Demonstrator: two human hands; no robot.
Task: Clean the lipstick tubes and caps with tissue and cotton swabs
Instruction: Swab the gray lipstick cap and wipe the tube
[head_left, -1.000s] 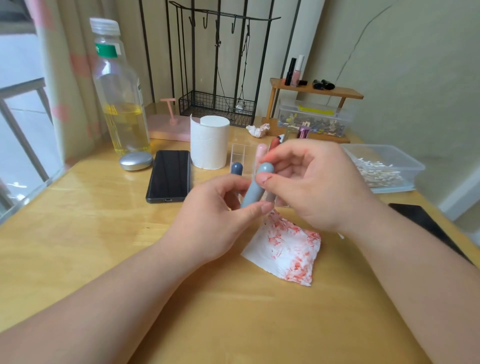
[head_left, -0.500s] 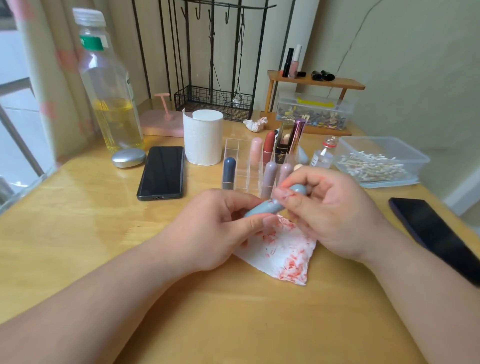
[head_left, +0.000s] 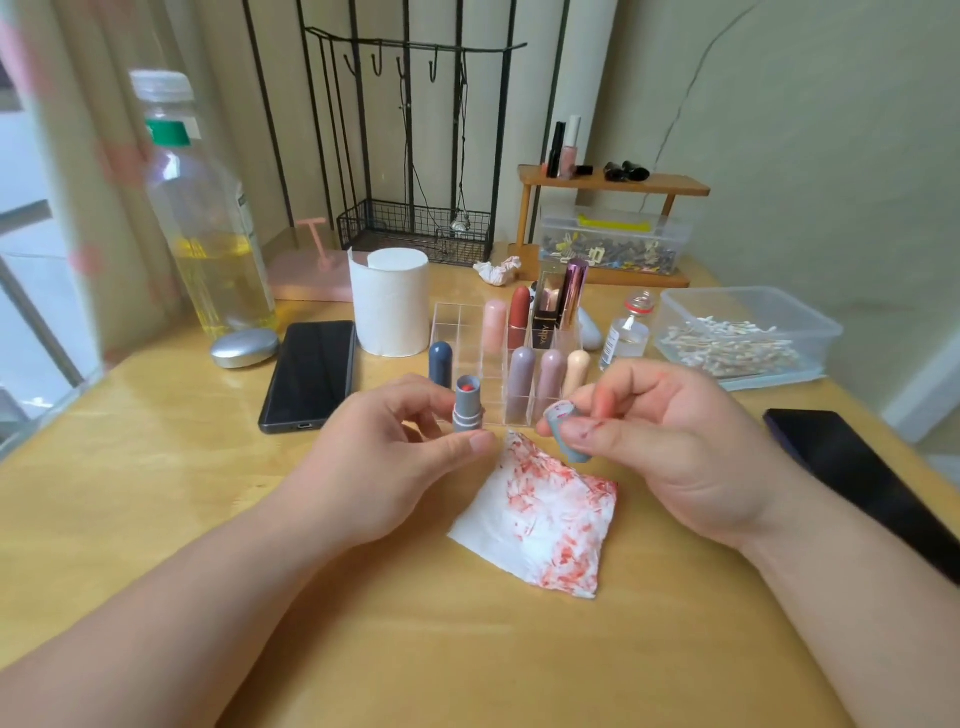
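head view: the left hand (head_left: 395, 457) pinches the grey-blue lipstick tube (head_left: 466, 410) upright between thumb and fingertips, just in front of the clear organiser (head_left: 457, 322). a red stub shows in the tube's open top. the right hand (head_left: 665, 447) holds the matching cap (head_left: 557, 415) between thumb and forefinger. the cap is tilted, its red-smeared mouth turned toward the tube, with a short gap between the two. the stained tissue (head_left: 545, 525) lies flat in front of the organiser, between the hands, and neither hand touches it.

a black-and-gold box in the organiser's back row carries upright gold letters, too small to read surely. the oil bottle (head_left: 208, 234), far left of the organiser, wears a green band with blurred print. the label on the small glass bottle (head_left: 626, 332) just right of the organiser cannot be read.

the box of cotton swabs (head_left: 748, 332) sits further right of the organiser, and the tissue roll (head_left: 389, 306) stands at its back left. a dark phone (head_left: 311, 374) lies left of it. a second phone (head_left: 862, 467) lies front-right, close to the table's right edge. bare wood of the table (head_left: 467, 649) runs from the tissue to the near edge.
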